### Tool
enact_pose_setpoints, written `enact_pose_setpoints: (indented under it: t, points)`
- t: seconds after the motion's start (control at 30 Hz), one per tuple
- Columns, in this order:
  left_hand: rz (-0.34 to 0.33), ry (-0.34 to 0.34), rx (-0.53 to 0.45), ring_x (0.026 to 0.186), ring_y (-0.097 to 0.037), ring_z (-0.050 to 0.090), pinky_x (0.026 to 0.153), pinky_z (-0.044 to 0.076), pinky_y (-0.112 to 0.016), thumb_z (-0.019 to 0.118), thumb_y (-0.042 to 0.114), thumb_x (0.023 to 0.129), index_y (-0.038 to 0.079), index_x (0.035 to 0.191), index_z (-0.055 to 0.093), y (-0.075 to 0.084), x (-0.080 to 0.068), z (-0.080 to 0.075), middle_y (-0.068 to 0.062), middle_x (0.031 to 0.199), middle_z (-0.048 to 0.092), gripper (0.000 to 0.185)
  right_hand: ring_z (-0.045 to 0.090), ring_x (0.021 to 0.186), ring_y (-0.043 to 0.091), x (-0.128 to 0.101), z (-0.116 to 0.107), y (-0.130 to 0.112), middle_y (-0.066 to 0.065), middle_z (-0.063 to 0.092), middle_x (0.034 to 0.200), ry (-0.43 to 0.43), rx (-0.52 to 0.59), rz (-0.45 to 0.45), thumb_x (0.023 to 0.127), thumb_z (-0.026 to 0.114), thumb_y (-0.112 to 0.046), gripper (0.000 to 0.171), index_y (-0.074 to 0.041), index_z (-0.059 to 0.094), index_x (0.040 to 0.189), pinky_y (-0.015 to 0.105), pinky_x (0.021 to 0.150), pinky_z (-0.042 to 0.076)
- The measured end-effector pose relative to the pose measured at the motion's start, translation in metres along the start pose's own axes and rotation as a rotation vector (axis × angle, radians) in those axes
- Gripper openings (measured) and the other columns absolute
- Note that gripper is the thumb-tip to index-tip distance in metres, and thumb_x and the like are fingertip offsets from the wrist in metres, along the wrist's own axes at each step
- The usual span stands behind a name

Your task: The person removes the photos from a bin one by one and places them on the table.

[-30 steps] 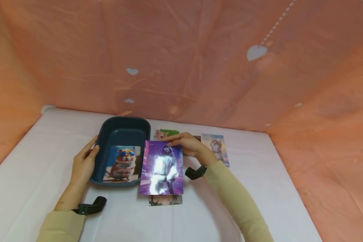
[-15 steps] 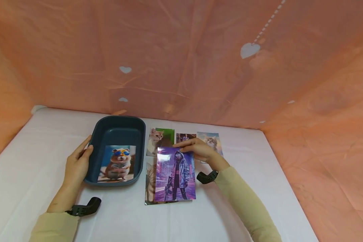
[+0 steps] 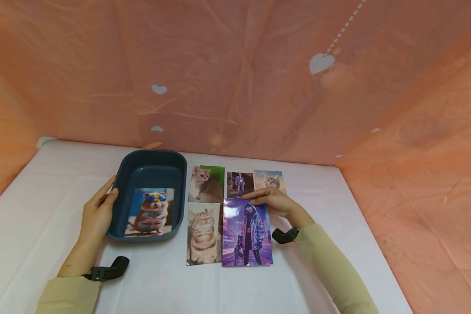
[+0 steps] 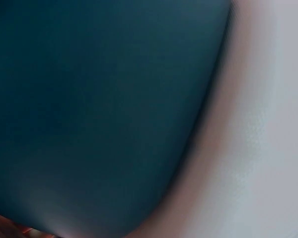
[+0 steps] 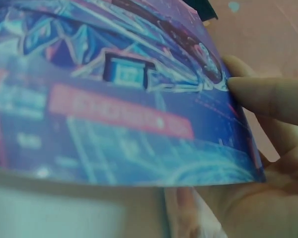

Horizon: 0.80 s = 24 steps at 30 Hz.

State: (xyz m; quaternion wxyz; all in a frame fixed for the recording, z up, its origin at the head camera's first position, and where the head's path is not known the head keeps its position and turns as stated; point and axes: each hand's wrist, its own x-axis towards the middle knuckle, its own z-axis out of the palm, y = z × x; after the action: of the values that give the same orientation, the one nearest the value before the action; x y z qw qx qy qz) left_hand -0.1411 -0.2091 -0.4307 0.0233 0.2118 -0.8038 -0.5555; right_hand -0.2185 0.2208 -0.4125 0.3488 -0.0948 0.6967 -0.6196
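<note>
Purple photo (image 3: 246, 232) pinched at top edge by right hand (image 3: 274, 203), left hand (image 3: 97, 213) flat against tray (image 3: 151, 163)

Both arms are in long beige sleeves (image 3: 329, 266) that reach the wrists. Each wrist has a black perforated camera mount (image 3: 107, 270) strapped on, and the hands are bare.

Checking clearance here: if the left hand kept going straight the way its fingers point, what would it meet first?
Probably nothing new: the left hand already rests against the dark blue tray, fingers running along its left wall toward the peach backdrop.
</note>
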Motion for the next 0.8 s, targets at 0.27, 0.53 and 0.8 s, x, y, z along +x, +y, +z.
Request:
enact_pose_setpoints:
  t: [0.27, 0.53, 0.8]
  points:
    - [0.000, -0.001, -0.003, 0.119, -0.026, 0.043, 0.098, 0.036, -0.040, 0.037, 0.043, 0.101, 0.033, 0.149, 0.032, 0.001, 0.000, 0.000, -0.019, 0.139, 0.048, 0.049, 0.064, 0.102, 0.014, -0.011, -0.010, 0.012, 0.023, 0.052, 0.136, 0.028, -0.027, -0.024, 0.092, 0.054, 0.003, 0.034, 0.010, 0.057, 0.125, 0.028, 0.080, 0.054]
    - [-0.007, 0.008, -0.011, 0.121, -0.028, 0.042, 0.099, 0.035, -0.041, 0.036, 0.043, 0.101, 0.033, 0.149, 0.032, 0.001, -0.001, 0.000, -0.019, 0.140, 0.048, 0.049, 0.056, 0.116, 0.013, -0.015, -0.012, 0.021, 0.015, 0.059, 0.131, 0.030, -0.063, -0.047, 0.090, 0.058, 0.001, 0.037, 0.014, 0.054, 0.124, 0.024, 0.085, 0.051]
    - [-0.009, 0.008, -0.003, 0.116, -0.023, 0.044, 0.092, 0.037, -0.033, 0.037, 0.044, 0.101, 0.034, 0.148, 0.032, 0.002, -0.001, 0.001, -0.018, 0.139, 0.049, 0.049, 0.054, 0.118, 0.012, -0.015, -0.009, 0.021, 0.022, 0.053, 0.136, 0.066, -0.159, -0.050, 0.093, 0.060, -0.010, 0.041, 0.010, 0.054, 0.128, 0.025, 0.092, 0.047]
